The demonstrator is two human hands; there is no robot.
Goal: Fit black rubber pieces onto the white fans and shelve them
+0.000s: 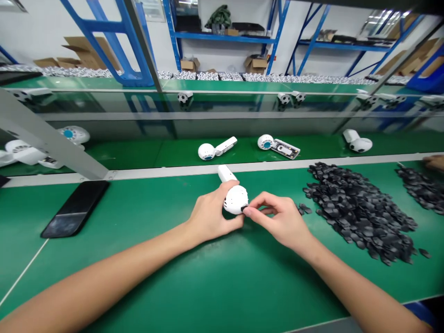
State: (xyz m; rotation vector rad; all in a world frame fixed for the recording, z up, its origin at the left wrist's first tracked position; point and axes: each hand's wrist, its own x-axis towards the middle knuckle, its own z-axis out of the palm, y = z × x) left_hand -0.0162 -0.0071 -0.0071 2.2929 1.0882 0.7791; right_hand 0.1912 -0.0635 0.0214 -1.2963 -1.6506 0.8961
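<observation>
Head view: left fingers (233, 225) grip a white ball-shaped unit (236, 199); right fingers (258, 217) pinch a black piece (244, 208) against it.
Unit over the green table (156, 286); beyond, a darker green belt (166, 152), blue shelving (225, 36), white wall (38, 30).

White ball-headed device (233, 195), small black piece (244, 208) at its rim
The dark-flecked ball (236, 200) sits in the left hand (212, 210), white arm (226, 173) slanting away leftward; the piece touches the ball's lower right edge.
</observation>
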